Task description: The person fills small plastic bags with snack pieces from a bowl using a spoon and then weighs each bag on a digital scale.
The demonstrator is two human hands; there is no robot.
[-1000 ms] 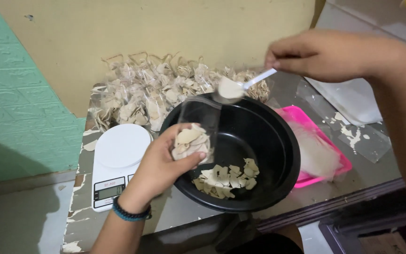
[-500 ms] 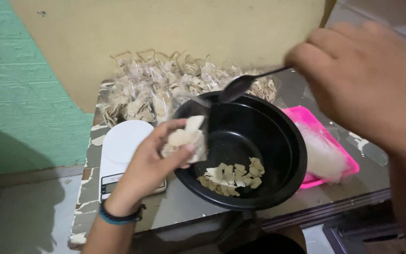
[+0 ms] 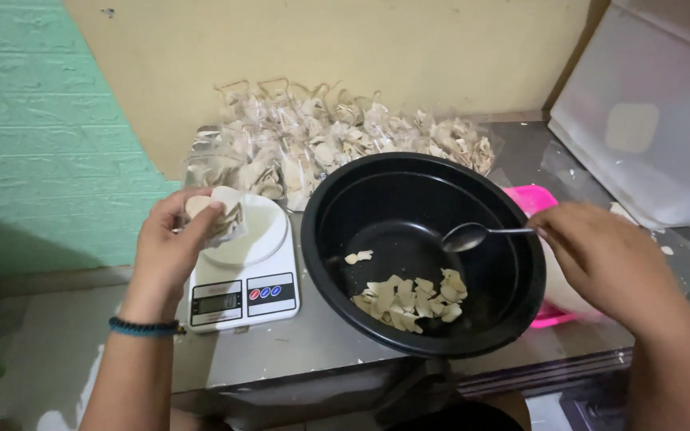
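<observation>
My left hand (image 3: 171,247) holds a small clear bag of pale chips (image 3: 219,214) over the round plate of a white kitchen scale (image 3: 243,275). My right hand (image 3: 600,259) grips a metal spoon (image 3: 473,235) whose bowl hangs inside a large black pot (image 3: 513,263). A small heap of pale chips (image 3: 409,299) lies on the pot's bottom, just below the spoon.
Several filled clear bags of chips (image 3: 337,144) are piled against the yellow wall behind the pot and scale. A pink tray (image 3: 538,199) sits behind the pot on the right. A white sheet (image 3: 648,120) leans at the far right. The table's front edge runs below the pot.
My left hand carried the bag from over the pot leftward to the scale. My right hand came down from above the pot, bringing the spoon inside it.
</observation>
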